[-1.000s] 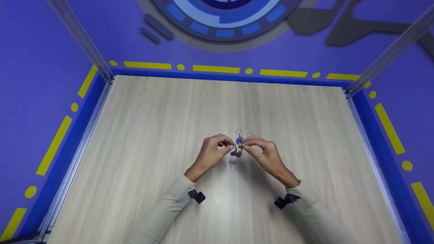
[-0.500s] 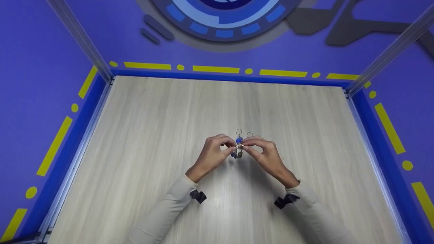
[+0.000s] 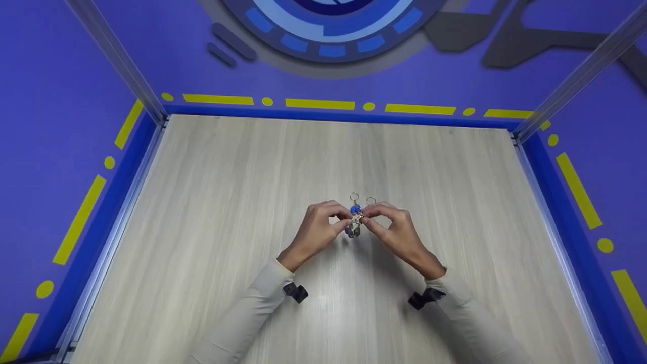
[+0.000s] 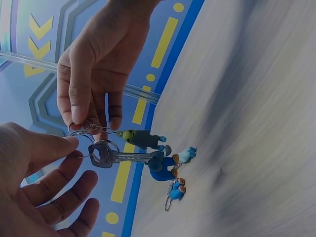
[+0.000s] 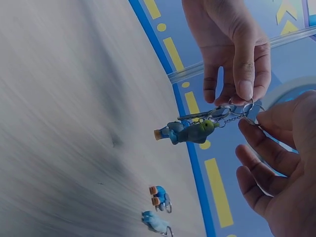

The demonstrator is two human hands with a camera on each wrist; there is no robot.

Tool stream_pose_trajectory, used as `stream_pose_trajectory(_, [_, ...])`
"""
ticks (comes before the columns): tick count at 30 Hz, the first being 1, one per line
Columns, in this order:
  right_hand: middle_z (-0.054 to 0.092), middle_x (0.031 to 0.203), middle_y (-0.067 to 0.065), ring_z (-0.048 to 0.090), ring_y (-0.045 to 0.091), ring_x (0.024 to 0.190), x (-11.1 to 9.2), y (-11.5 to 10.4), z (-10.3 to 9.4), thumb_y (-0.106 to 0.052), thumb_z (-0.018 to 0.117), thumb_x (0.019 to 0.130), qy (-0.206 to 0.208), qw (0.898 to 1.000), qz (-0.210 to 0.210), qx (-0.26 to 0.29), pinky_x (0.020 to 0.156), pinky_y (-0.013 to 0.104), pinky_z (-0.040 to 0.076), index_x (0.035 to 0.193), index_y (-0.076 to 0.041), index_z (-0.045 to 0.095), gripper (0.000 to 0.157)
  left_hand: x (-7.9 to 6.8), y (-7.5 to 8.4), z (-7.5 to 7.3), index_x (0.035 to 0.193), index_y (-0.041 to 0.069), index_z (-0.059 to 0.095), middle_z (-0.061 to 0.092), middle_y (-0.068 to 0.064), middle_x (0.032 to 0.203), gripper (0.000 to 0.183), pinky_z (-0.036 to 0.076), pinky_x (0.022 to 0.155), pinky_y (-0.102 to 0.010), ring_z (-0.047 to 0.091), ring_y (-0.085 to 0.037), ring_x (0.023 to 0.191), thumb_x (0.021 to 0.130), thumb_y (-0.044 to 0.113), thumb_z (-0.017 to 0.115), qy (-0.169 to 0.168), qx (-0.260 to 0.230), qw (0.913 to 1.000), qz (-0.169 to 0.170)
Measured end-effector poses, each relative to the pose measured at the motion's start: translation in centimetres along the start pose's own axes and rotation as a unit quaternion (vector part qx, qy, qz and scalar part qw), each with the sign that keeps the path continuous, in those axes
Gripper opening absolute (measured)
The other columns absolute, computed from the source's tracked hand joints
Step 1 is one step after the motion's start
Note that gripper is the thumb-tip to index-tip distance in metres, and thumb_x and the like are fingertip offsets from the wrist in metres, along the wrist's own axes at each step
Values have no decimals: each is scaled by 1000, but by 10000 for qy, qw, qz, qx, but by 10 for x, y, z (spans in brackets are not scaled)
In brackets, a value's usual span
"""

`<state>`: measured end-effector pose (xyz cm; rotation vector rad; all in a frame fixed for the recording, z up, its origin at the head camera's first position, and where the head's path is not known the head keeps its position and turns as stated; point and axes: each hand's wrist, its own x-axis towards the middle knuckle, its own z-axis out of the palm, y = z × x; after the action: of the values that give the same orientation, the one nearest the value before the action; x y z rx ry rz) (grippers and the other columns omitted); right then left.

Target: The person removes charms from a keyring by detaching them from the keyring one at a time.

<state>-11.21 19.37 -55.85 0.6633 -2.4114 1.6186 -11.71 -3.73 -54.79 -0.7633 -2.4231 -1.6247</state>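
In the head view my left hand (image 3: 320, 226) and right hand (image 3: 396, 226) meet over the table, thumb and fingers of each pinching thin metal rings. The left wrist view shows a silver key (image 4: 102, 154) hanging from the interlinked key rings (image 4: 81, 136) between the two hands. From a short chain by the right fingertips dangles a grey figurine keychain (image 4: 140, 138) with a yellow-green head. A blue figurine (image 4: 160, 168) with orange parts overlaps the key's tip. In the right wrist view, the right thumb and index finger pinch a split ring (image 5: 252, 116).
On the table (image 3: 242, 167), just beyond the hands, lies a blue figurine keychain (image 3: 356, 209) with its ring. Another ring (image 3: 371, 200) shows behind the right fingers; a light blue figurine (image 5: 154, 222) lies there too. Blue panels (image 3: 328, 86) with yellow marks border the table.
My left hand has shifted slightly right, closer to the right hand. The hanging key and figurines have swung a little between the fingers. The right hand stays nearly still.
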Motion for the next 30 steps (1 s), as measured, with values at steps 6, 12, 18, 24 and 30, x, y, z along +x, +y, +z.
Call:
stream_pose_trajectory(6, [82,109,5,74,27,112,0,-3,-3,0,82,98,-63,9997,76,209,105,27,52,101,-10,84,11,0,-1,-2,96,6,84,80,-2,95,8,61,90,-46,74,-15,90,94,-1,84,-66,-352,9993,-112])
stream_pose_trajectory(12, [82,110,11,74,27,112,-1,-5,-5,0,82,98,-50,9992,144,364,105,28,52,100,-10,84,10,-1,-4,-3,97,7,83,81,-4,97,8,60,92,-48,74,-18,94,95,-1,84,-69,-615,9977,-264])
stream_pose_trajectory(18, [80,106,4,73,21,106,-2,-6,-7,-2,82,98,-25,9989,268,374,98,27,54,101,-10,84,9,-3,-5,-4,97,9,82,80,-3,97,6,60,96,-52,73,-17,95,96,4,85,-47,-1003,9935,-532])
stream_pose_trajectory(24, [80,104,4,73,23,105,-4,-6,-10,0,81,99,-38,9972,464,590,97,28,55,102,-6,84,8,-4,-5,-6,99,8,80,80,-5,99,4,60,99,-49,74,-16,96,98,5,82,-28,-1469,9856,-833])
stream_pose_trajectory(30, [79,104,6,73,24,105,-4,-6,-11,-1,80,99,-58,9958,570,707,99,29,55,102,-6,83,6,-4,-6,-5,100,6,79,79,-5,99,2,59,98,-49,73,-16,94,98,5,81,-85,-1620,9814,-1023])
